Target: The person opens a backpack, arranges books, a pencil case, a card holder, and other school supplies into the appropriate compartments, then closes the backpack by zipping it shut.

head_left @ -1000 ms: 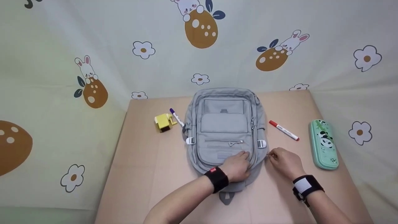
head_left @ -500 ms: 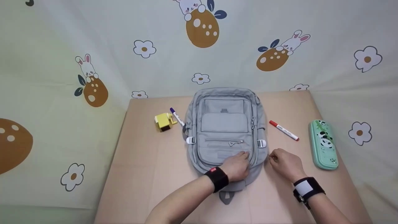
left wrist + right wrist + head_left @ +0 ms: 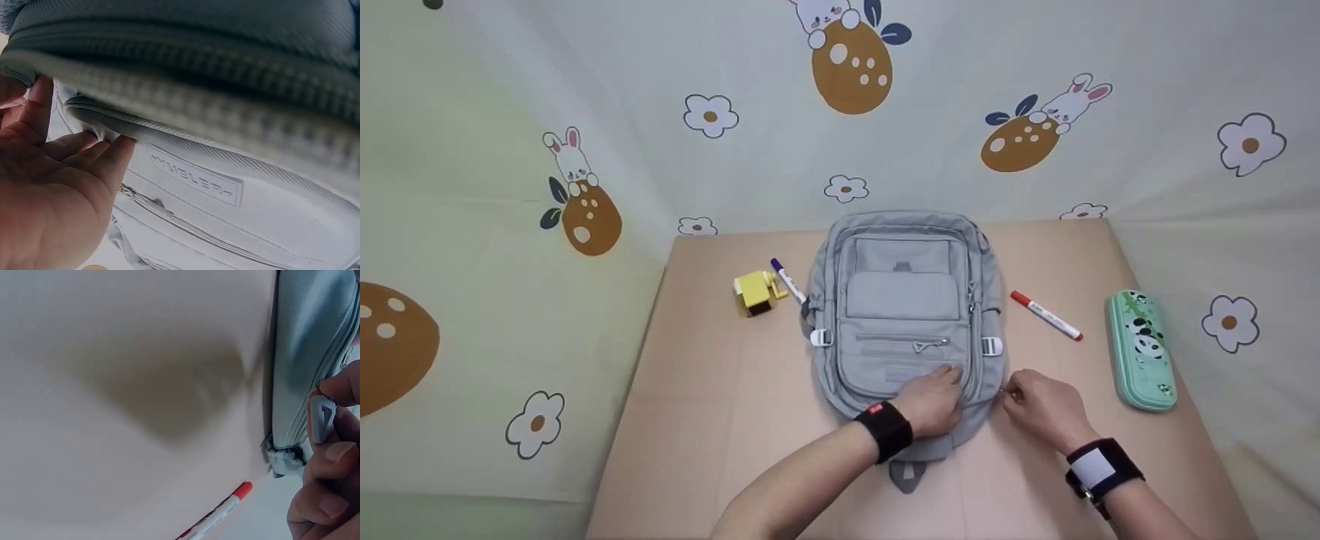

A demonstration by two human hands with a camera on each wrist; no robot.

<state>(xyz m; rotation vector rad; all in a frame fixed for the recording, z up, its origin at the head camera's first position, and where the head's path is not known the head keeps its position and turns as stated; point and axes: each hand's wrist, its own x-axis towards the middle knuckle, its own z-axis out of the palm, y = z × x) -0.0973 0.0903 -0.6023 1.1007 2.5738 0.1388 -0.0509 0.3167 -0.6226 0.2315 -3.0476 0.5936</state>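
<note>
Backpack (image 3: 904,296) likely needed keeping taut while the right hand (image 3: 1046,409) pinched the pull tab (image 3: 316,423) at its side, left hand (image 3: 931,401) touching its front, grip unclear.

Tan tabletop (image 3: 697,450) under a grey backpack (image 3: 904,296), yellow gadget (image 3: 754,291), purple-capped marker (image 3: 789,282), red-capped marker (image 3: 1046,315) and mint panda case (image 3: 1141,350).

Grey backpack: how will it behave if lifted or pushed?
The backpack is probably floppy: its fabric looks soft and creased along the sides. Lying flat on the table, it seems unlikely to roll or tip. With the left hand on its lower front, a push may bunch the fabric rather than slide the backpack.
</note>
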